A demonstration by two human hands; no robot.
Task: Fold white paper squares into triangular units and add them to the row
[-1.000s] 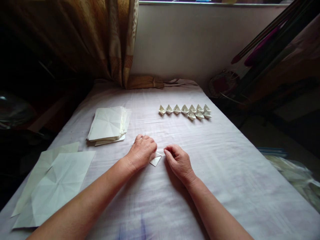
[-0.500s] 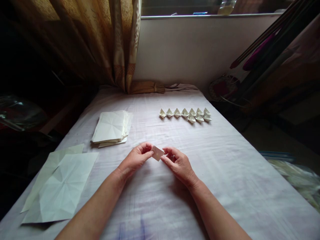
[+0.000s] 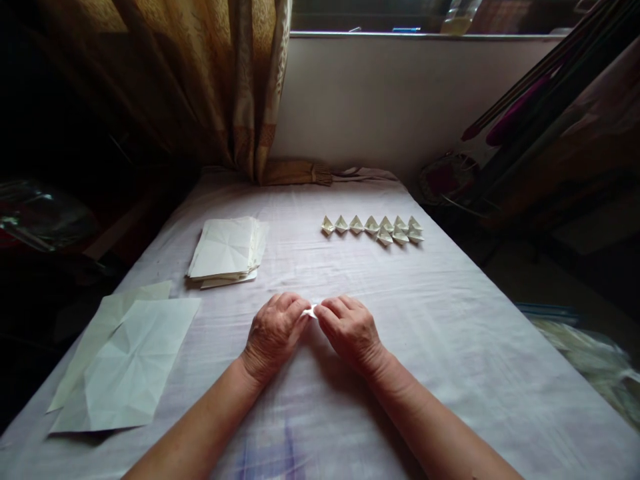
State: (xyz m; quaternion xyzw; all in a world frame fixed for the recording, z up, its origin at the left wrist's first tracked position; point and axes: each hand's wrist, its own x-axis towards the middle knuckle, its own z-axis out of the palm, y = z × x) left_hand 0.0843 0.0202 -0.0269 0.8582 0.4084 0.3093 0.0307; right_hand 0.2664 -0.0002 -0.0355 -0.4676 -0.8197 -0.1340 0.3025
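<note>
A small piece of folded white paper (image 3: 312,311) is held between my two hands, just above the cloth-covered surface. My left hand (image 3: 277,328) is closed, pinching its left end between thumb and fingers. From the other side my right hand (image 3: 350,328) grips the right end, also closed. Most of the paper is hidden by the fingers. Beyond the hands, to the right, several small folded paper boats (image 3: 356,225) stand in two staggered rows.
A stack of creased paper squares (image 3: 223,248) lies left of the hands. Nearer, two creased sheets (image 3: 127,367) overlap at the left edge. A pale cloth (image 3: 450,373) covers the surface. A gold curtain (image 3: 247,100) hangs at the back left, and a plastic bag (image 3: 590,360) is at the right.
My hands have turned inward and closed over the folded paper. Its flat diamond face showed before; now only a narrow bit shows between the fingertips. The view has shifted slightly.
</note>
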